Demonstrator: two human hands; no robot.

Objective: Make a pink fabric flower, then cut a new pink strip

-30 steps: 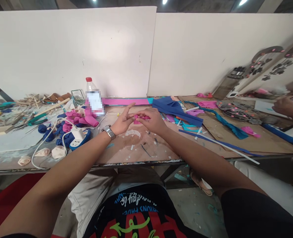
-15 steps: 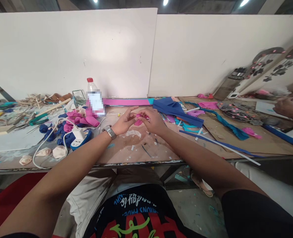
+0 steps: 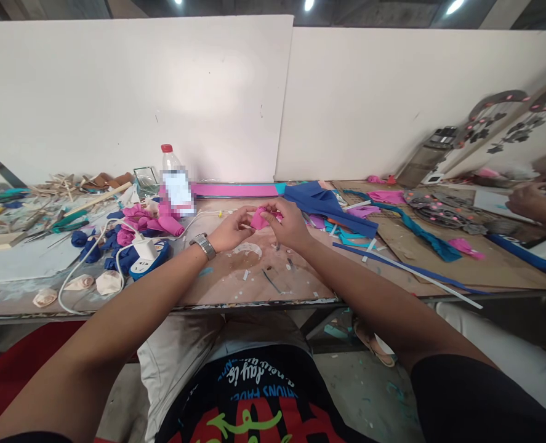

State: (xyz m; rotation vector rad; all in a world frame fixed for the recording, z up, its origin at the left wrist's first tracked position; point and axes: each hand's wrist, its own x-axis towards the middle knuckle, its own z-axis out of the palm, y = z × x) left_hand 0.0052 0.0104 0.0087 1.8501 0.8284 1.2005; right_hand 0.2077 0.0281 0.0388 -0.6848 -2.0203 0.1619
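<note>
Over the middle of the table, a small folded piece of pink cloth [image 3: 259, 218] is held up between my hands. My right hand [image 3: 287, 225] pinches it from the right, with the thumb across its front. At its left edge are the curled thumb and forefinger of my left hand [image 3: 232, 230], which wears a metal watch at the wrist. My fingers cover part of the cloth. Behind the hands lies a long flat pink strip [image 3: 236, 189]. Just right of my right hand is a folded blue cloth [image 3: 314, 200].
Left are a power strip [image 3: 144, 266] with a white cable, rolled blue pieces [image 3: 88, 246], cream rosettes [image 3: 109, 282], pink cloth [image 3: 136, 223], green-handled scissors [image 3: 72, 221] and a bottle [image 3: 170, 159]. A white panel [image 3: 134, 92] stands behind. Another person's hand [image 3: 533, 202] is far right.
The pink cloth has turned, and more of its flat face shows between my hands. My left fingers have drawn down and slightly left from the top of it.
</note>
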